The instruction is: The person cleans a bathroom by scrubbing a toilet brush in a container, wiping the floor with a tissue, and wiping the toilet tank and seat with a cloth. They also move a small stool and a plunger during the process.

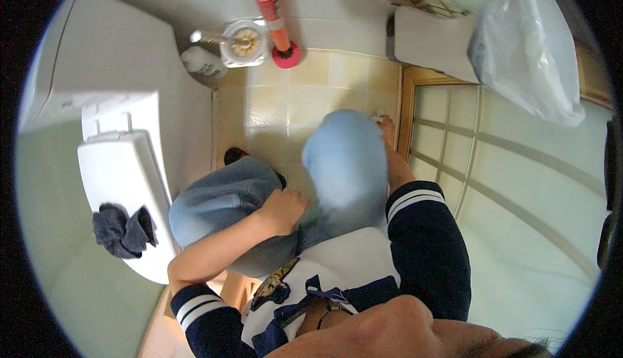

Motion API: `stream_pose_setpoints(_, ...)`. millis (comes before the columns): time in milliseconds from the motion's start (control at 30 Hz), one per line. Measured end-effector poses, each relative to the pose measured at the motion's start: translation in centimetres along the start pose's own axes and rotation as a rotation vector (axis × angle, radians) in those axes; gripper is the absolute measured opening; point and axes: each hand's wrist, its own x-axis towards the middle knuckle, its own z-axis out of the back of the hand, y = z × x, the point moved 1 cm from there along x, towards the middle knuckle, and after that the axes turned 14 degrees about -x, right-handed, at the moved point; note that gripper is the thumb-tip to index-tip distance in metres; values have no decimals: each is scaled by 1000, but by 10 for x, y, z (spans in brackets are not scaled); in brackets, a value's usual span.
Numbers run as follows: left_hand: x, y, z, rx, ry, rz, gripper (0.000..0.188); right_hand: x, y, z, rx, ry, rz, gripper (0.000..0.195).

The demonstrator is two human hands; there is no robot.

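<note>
I am crouched over a floor of cream tiles (267,106), knees bent in blue jeans (346,163). My right hand (386,126) reaches down past the knee to the floor beside the wooden door frame (405,114). Its fingers are closed on a small white wad (376,116), perhaps tissue or cloth. My left hand (287,210) hangs between the thighs, loosely curled; its palm and fingertips are hidden, so I cannot tell if it holds anything.
A white toilet with its lid (117,163) down is at left, a dark cloth (121,230) on it. Near the far wall are a white bottle (204,62), a toilet brush in its holder (243,44) and an orange-red tube (267,7). A plastic bag (528,56) hangs upper right.
</note>
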Motion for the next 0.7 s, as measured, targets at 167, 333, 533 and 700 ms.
stream_pose_setpoints(167, 3, 8, 7, -22, 63, 15, 49, 78, -22, -55, 262, -214, 137, 21)
stream_pose_setpoints(333, 3, 19, 3, -56, -18, -1, 38, 101, 2, -58, 172, -124, 435, 21)
stream_pose_setpoints(533, 0, 19, -5, -74, -64, 3, 39, -11, -32, -63, 115, -3, 680, 14)
stream_pose_setpoints(700, 0, 13, 1, -44, -47, 0, 44, -44, -75, -65, 71, 175, 683, 17)
